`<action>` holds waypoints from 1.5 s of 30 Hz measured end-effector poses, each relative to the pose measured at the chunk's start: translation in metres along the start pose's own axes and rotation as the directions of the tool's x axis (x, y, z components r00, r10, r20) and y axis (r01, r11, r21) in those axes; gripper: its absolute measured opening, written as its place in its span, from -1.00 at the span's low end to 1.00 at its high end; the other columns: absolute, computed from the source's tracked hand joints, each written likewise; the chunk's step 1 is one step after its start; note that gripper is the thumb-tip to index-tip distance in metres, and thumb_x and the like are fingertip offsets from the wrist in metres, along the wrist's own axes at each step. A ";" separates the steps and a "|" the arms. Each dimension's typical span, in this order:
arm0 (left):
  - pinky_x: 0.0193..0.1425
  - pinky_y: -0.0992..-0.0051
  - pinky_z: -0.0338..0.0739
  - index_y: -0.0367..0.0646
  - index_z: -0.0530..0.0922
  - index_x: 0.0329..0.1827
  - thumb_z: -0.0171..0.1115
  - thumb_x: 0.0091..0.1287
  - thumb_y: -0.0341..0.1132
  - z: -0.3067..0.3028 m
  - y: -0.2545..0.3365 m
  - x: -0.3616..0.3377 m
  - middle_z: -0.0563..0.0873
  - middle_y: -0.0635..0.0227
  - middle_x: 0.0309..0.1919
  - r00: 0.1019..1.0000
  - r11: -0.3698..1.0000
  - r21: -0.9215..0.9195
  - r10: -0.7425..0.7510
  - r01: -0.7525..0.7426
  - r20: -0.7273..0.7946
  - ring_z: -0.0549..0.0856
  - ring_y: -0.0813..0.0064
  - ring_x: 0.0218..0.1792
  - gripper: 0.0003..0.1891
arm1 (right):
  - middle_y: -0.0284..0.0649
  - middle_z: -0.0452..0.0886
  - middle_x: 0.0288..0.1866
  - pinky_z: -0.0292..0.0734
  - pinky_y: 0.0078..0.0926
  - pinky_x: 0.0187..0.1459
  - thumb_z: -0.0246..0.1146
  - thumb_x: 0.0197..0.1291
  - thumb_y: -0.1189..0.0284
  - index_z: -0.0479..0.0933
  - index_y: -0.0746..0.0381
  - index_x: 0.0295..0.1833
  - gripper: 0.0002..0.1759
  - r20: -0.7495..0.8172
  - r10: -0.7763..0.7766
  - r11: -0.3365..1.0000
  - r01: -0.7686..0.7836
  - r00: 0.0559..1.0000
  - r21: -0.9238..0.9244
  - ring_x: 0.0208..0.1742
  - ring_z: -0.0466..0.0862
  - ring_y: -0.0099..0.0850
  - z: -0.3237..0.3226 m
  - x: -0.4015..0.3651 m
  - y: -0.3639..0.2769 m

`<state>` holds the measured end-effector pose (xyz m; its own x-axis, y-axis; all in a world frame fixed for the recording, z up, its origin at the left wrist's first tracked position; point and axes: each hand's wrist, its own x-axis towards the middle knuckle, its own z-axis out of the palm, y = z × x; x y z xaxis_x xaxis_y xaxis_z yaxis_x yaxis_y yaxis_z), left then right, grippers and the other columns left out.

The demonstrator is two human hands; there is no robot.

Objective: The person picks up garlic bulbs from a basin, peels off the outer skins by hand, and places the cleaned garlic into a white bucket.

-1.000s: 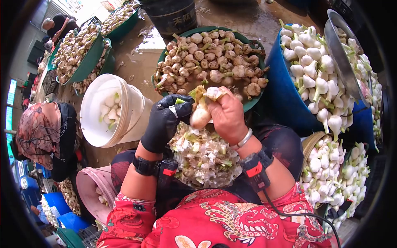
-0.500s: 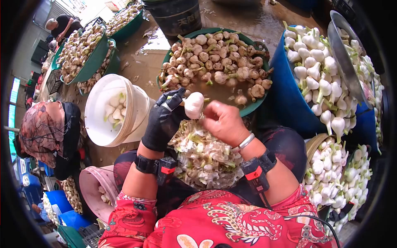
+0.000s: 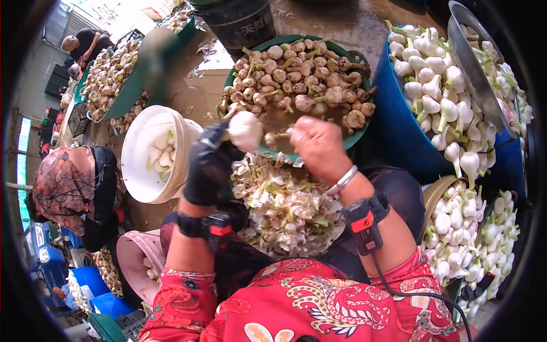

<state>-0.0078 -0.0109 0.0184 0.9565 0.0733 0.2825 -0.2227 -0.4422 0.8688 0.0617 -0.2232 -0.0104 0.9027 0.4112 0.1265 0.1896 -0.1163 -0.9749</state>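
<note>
In my black-gloved left hand (image 3: 206, 168) is a whitish garlic bulb (image 3: 246, 131), held up near the basin's front edge. My bare right hand (image 3: 322, 149) is closed, fingertips pinched, a short way to the right of that bulb. A small brownish piece shows beside these fingertips; motion blur hides whether they hold it. Behind both hands stands a green basin (image 3: 227, 85) with unpeeled garlic bulbs (image 3: 296, 74) and murky water. Below them, between my knees, lies a heap of garlic peelings (image 3: 288, 211).
A white bucket (image 3: 130, 154) with a few peeled bulbs stands left, above a pink bucket (image 3: 130, 256). A blue tub (image 3: 393, 125) of white garlic is at right, with more garlic below. A dark bucket (image 3: 239, 28) stands behind. Other people (image 3: 85, 45) are at far left.
My left hand has moved left with the garlic bulb. My right hand has drawn away from it to the right and slightly up, so a gap now parts them.
</note>
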 end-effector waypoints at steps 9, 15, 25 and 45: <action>0.04 0.44 0.52 -0.26 0.65 -0.14 0.15 0.21 -0.57 -0.120 -0.019 0.024 0.70 0.21 -0.18 0.992 0.807 0.587 0.014 0.062 -0.124 0.67 0.36 -0.09 -0.80 | -0.38 0.53 -0.53 0.46 -0.68 -0.50 0.18 0.30 0.27 0.50 0.21 -0.38 -0.73 0.155 0.502 0.770 -0.522 0.851 0.368 -0.54 0.58 -0.59 -0.026 0.003 -0.024; 0.05 0.24 0.53 -0.03 0.64 0.01 0.39 0.05 -0.09 0.068 -0.134 0.055 0.69 0.15 -0.09 0.867 0.709 0.704 -0.333 -0.029 0.370 0.66 0.14 -0.03 -0.55 | -0.40 0.53 -0.54 0.41 -0.67 -0.50 0.26 0.17 0.39 0.55 0.23 -0.32 -0.87 -0.105 0.462 0.816 -0.376 0.881 0.439 -0.56 0.53 -0.62 -0.036 0.010 -0.019; -0.21 0.35 0.56 -0.09 0.66 -0.21 0.27 0.22 -0.15 0.101 -0.237 0.071 0.69 0.28 -0.51 0.786 0.846 0.370 -0.509 0.383 0.350 0.71 0.21 -0.31 -0.77 | -0.24 0.56 -0.14 0.50 -0.65 -0.31 0.31 0.13 0.46 0.47 0.31 0.11 -0.58 -0.128 0.467 0.838 -0.392 0.875 0.379 -0.29 0.61 -0.54 -0.041 0.021 -0.007; -0.05 0.47 0.60 -0.31 0.52 0.12 0.16 0.38 -0.34 0.035 0.002 0.010 0.68 0.29 -0.15 0.862 0.604 -0.628 -0.445 0.490 0.245 0.68 0.50 -0.19 -0.69 | -0.28 0.62 -0.17 0.62 -0.58 -0.16 0.47 -0.09 0.60 0.45 0.36 0.10 -0.43 -0.004 0.209 0.833 -0.176 0.978 0.525 -0.22 0.63 -0.57 0.026 -0.011 0.003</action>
<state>0.0075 -0.0424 0.0086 0.9693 0.0407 -0.2425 0.2160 0.3307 0.9187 0.0424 -0.2046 -0.0199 0.9241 0.3739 -0.0792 -0.2034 0.3055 -0.9302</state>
